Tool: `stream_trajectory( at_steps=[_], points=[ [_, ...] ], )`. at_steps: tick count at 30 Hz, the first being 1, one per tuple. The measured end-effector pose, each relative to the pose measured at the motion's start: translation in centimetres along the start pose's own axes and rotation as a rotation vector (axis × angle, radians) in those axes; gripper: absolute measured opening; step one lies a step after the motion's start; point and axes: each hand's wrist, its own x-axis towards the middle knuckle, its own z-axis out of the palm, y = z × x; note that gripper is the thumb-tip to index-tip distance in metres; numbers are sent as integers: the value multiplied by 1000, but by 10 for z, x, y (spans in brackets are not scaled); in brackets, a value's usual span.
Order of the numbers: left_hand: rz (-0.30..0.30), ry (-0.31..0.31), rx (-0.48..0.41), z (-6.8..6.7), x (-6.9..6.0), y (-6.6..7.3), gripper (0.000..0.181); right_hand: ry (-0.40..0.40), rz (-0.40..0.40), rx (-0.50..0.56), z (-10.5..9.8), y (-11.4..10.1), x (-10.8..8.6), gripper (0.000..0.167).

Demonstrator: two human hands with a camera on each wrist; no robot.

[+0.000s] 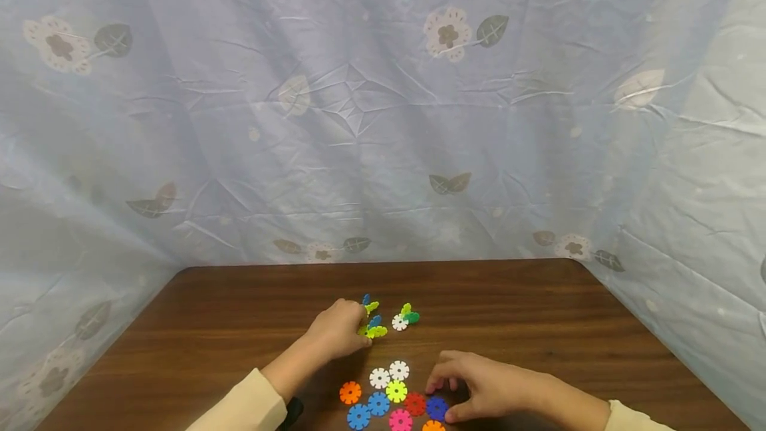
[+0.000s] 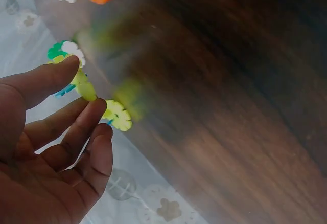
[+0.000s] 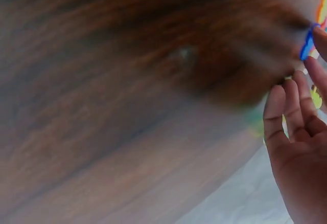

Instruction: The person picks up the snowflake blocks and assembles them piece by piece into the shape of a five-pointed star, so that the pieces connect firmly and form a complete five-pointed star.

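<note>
My left hand [image 1: 340,330] holds a joined piece of yellow-green and blue notched discs [image 1: 374,331] at the table's left middle. In the left wrist view, its yellow-green disc [image 2: 84,86] spans between thumb and fingertips. A similar yellow and blue piece [image 1: 372,306] stands just beyond, partly hidden by the hand. To its right sits a joined white, green and yellow piece [image 1: 401,320]. Near the front, my right hand [image 1: 479,381] has thumb and index finger at the edges of a dark blue notched disc [image 1: 437,408], also seen as a blue edge [image 3: 307,44] in the right wrist view.
Loose flat discs lie between the hands: orange [image 1: 350,392], white [image 1: 380,378], yellow [image 1: 396,391], light blue [image 1: 359,416], red [image 1: 415,404] and pink [image 1: 400,420]. A floral curtain [image 1: 359,151] hangs behind and beside the brown wooden table [image 1: 509,311].
</note>
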Motion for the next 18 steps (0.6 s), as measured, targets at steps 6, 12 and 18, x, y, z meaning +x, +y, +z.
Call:
stream_trajectory(
  at_steps=[6,12,18],
  points=[
    [-12,-9,23,7,3,-4,29,4,-38,-3,5,0,3,25],
    [-28,-15,54,7,1,-4,28,36,-72,-43,8,2,3,21],
    [-21,-81,52,-10,-11,3,29,58,-41,-22,6,3,6,16]
  ],
)
